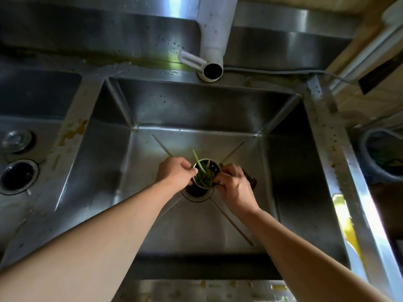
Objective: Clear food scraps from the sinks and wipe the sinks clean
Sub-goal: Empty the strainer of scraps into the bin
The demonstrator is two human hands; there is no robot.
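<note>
While your left hand (pixel 174 172) and right hand (pixel 234 186) both grip the strainer basket (pixel 206 174) just above the drain opening (pixel 195 192) of the middle sink (pixel 283 171), keep it level — tilting could drop the loose green stems (pixel 201 168) back down the drain.

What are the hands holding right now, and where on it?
Both hands grip the metal strainer basket by its rim, just above the drain opening: left hand on its left side, right hand on its right. Green scraps sit inside.

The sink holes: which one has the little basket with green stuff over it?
The middle sink's drain, under both hands; the left sink's drain is bare and dark.
</note>
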